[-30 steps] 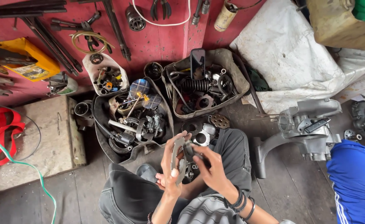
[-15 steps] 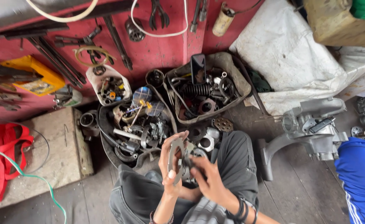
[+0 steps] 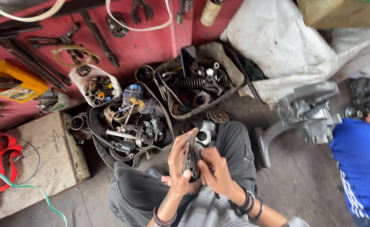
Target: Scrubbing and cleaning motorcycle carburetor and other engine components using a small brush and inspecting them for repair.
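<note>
Hands unmoved since before: left hand [image 3: 180, 162] and right hand [image 3: 213, 170] both clamped on one metal part [image 3: 191, 156], just below two parts tubs [image 3: 151, 145].

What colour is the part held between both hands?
Dull grey metal part, seen best in the head view.

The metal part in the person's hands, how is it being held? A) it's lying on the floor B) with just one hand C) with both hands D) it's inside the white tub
C: the left hand and right hand both grip the small metal part above the lap.
</note>
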